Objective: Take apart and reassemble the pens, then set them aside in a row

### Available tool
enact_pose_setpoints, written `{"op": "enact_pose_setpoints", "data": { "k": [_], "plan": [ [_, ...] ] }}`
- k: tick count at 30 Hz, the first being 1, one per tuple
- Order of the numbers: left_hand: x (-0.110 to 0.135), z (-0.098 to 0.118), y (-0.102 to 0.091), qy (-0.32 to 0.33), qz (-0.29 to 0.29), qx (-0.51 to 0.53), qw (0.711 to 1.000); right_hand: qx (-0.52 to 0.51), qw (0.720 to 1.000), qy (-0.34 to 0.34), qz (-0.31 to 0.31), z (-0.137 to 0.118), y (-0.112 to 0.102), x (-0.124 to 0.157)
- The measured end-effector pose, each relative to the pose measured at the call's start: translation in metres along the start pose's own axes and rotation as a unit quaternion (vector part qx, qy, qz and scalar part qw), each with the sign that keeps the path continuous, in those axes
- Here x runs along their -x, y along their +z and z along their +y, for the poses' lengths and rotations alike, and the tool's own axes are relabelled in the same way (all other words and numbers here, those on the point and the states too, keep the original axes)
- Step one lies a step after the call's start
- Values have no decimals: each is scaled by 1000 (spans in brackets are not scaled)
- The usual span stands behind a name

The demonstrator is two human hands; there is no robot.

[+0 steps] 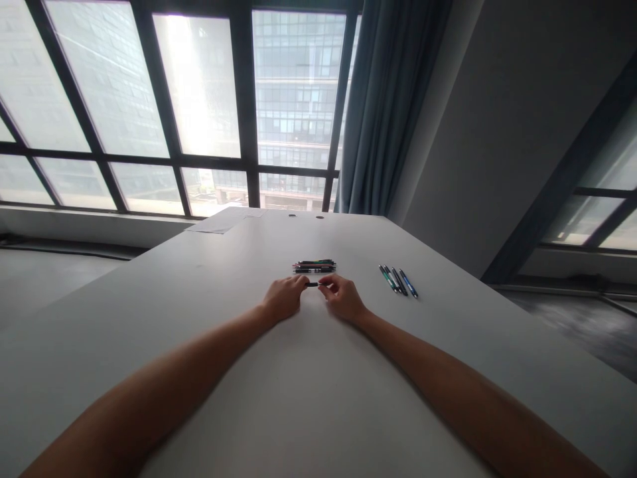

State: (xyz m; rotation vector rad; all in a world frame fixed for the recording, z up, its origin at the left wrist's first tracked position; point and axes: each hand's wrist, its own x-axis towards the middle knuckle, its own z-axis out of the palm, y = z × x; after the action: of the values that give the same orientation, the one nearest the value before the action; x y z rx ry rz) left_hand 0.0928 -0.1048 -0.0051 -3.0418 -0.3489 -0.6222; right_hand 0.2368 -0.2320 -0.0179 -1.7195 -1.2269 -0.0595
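We hold a short dark pen [312,284] between both hands at the middle of the table [298,398] — our left hand [284,297] pinches one end with curled fingers, our right hand [343,299] pinches the other. Just beyond it lies a pile of pens [314,266], four more pens [398,281] lie side by side off to the right — and a sheet of paper [219,222] rests near the far edge

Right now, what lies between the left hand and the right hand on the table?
In the head view, a dark pen spans the gap; the left hand and the right hand each pinch one end.
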Motion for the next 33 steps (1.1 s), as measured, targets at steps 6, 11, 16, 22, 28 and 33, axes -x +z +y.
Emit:
{"op": "enact_pose_setpoints", "data": {
  "k": [6, 11, 16, 22, 28, 33],
  "plan": [
    [0, 0, 0, 0, 12, 5, 1000, 28, 999, -30, 12, 3, -4, -1],
    [-1, 0, 2, -2, 20, 8, 1000, 33, 998, -58, 8, 5, -6, -2],
    [0, -1, 3, -19, 20, 14, 1000, 37, 994, -95, 26, 6, -9, -3],
    [1, 1, -1, -39, 11, 15, 999, 27, 993, -107, 34, 0, -11, -1],
    [1, 3, -6, -67, 3, 8, 998, 18, 991, -130, -22, -11, -9, 6],
    [2, 3, -7, -79, 1, -10, 997, 12, 988, -146, -41, -14, -9, 8]
  ]
}}
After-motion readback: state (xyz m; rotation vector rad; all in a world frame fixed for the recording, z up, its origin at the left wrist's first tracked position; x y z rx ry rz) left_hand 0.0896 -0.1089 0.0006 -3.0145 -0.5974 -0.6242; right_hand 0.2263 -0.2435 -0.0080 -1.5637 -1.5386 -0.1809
